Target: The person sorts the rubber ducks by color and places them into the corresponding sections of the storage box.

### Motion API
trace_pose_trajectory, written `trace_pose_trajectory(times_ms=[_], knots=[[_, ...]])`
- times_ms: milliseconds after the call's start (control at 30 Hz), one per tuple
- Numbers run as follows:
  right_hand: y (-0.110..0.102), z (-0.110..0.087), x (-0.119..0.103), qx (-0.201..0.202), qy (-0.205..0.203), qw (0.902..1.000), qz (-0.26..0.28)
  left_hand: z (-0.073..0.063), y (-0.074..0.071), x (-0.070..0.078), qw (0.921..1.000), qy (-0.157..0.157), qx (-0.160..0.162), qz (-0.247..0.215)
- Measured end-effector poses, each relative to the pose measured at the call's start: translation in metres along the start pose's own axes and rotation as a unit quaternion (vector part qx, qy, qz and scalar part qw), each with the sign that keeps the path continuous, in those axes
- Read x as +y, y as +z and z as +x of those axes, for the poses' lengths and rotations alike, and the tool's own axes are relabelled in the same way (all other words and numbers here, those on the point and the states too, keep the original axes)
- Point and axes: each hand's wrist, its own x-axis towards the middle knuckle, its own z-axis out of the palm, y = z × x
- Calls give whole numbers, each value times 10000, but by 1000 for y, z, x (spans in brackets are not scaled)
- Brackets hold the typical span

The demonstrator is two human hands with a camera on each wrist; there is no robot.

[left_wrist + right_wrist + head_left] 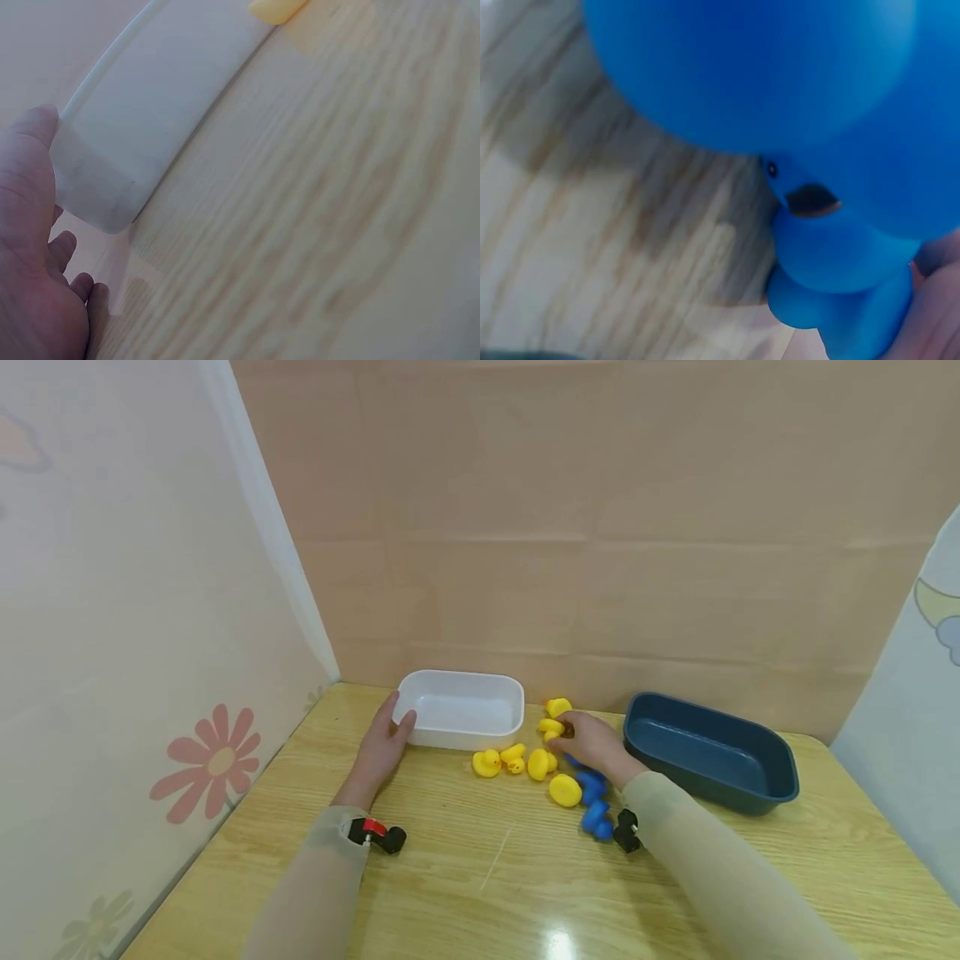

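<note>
My left hand (381, 747) lies at the left front corner of a white plastic tub (459, 740), its thumb touching the wall near the rim. In the left wrist view the other fingers are loosely bent beyond the corner. My right hand (596, 742) reaches among the rubber ducks, thumb and forefinger about a yellow rubber duck (551, 726); part of the grip is hidden. Another yellow duck (558, 707) lies just behind. Beneath the right wrist are several blue rubber ducks (593, 787), which fill much of the right wrist view (750, 67).
A dark blue tub (708, 787) stands right of my right hand. More yellow ducks (487, 763) lie in front of the white tub, one (565, 791) tipped with its flat base showing. Brown paper (480, 527) covers the wall behind the wooden table (450, 877).
</note>
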Motion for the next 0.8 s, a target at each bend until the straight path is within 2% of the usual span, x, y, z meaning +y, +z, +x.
trace_pose_trajectory(times_ms=[400,800], knots=[[-4,-3,-6,176,26,9998,72,-1,-1,3,10000,-40,-31,1],[-16,-5,-37,910,-304,9941,508,0,0,-2,10000,-78,17,38]])
